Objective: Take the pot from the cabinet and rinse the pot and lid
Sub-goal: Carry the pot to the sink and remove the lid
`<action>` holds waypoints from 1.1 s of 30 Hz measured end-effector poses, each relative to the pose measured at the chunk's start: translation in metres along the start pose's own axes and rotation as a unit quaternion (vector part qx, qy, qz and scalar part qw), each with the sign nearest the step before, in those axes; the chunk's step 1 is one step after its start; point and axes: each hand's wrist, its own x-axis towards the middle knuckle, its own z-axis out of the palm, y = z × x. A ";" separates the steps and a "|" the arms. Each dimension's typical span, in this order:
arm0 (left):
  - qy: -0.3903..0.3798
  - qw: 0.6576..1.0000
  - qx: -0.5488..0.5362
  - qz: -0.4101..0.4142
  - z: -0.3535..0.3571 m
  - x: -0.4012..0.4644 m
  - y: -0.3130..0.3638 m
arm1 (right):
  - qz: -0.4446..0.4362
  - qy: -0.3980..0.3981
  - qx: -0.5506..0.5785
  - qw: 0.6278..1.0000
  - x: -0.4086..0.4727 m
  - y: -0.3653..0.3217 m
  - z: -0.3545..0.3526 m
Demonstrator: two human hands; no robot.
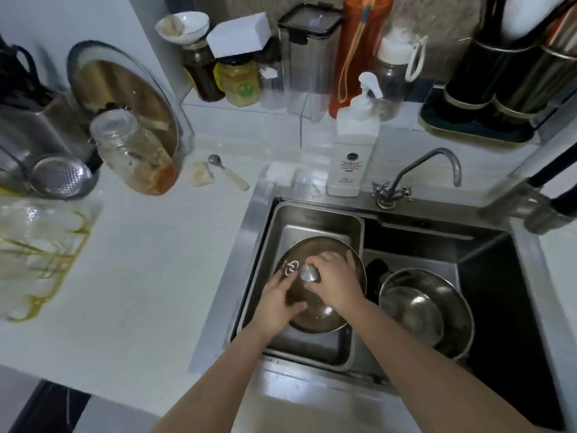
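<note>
Steel cookware crowds the upper left of the frame: a round perforated steel strainer (59,176), a clear glass jar with orange residue (137,154) lying tilted, and a large round steel pan (125,92) propped behind it. On the white countertop (140,260), a small spoon with a cream handle (229,171) lies near the sink corner.

At lower centre, a rectangular steel basin (312,220) sits in the left part of the steel sink (487,254). Over it is the round glass pot lid with a steel knob (318,317), tilted. The left hand (278,304) lies flat on the lid's near left surface, fingers extended and pressing. The right hand (335,282) has its fingers curled around the knob, holding it.

Just right of the lid, the round steel pot (427,310) rests in the sink, open side up, touched by neither hand.

Behind the sink stand a white pump bottle (352,145) and, to its right, a curved chrome tap (415,173). A dark utensil rack (499,89) occupies the upper right.
</note>
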 end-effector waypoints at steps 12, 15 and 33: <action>-0.020 1.000 -0.019 -0.016 0.015 0.024 -0.018 | -0.009 -0.032 0.000 0.999 0.018 0.010 0.031; -0.028 0.998 -0.048 -0.031 0.017 0.025 -0.021 | -0.009 -0.024 0.006 1.000 0.017 0.014 0.033; 0.053 0.982 -0.180 -0.033 0.010 0.020 0.009 | 0.045 -0.013 0.012 0.999 -0.016 0.063 -0.001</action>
